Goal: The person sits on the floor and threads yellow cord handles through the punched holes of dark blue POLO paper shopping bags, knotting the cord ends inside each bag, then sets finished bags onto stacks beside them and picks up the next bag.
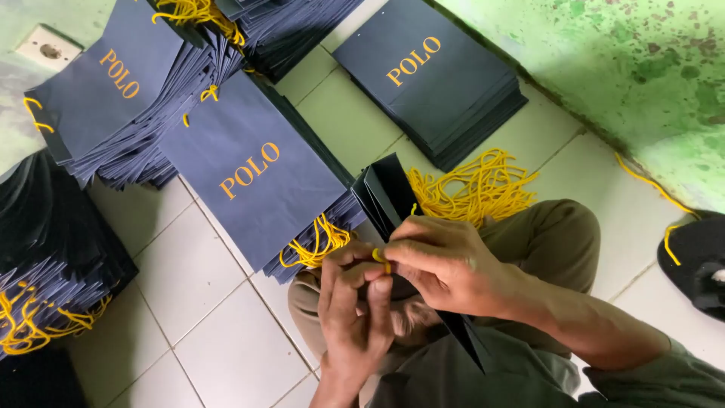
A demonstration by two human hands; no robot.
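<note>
**Two hands work a yellow cord at the edge of a dark paper bag**

Seen from above, a person sits on a white tiled floor (204,302) with flat navy paper bags stacked all around. The one in hand, a folded dark paper bag (385,193), stands on edge over the lap, its top pointing away from the person and its lower part running down under the right wrist. It is folded flat, so nothing can be seen inside it.

The nearest stack of bags (257,170) lies just left of the hands, with yellow cord handles spilling from its near end. Another stack without visible handles (430,75) lies further off by the green wall (627,75). More stacks fill the upper left and are cut off by the frame. A loose heap of yellow cords (472,185) lies on the floor behind the held bag.

The left hand (355,310) and right hand (445,264) meet at the bag's edge. The fingers of both are closed, pinching a short piece of yellow cord (381,259) between thumb and fingertips. Most of that cord is hidden by the fingers, and whether it passes through the bag cannot be made out.
</note>
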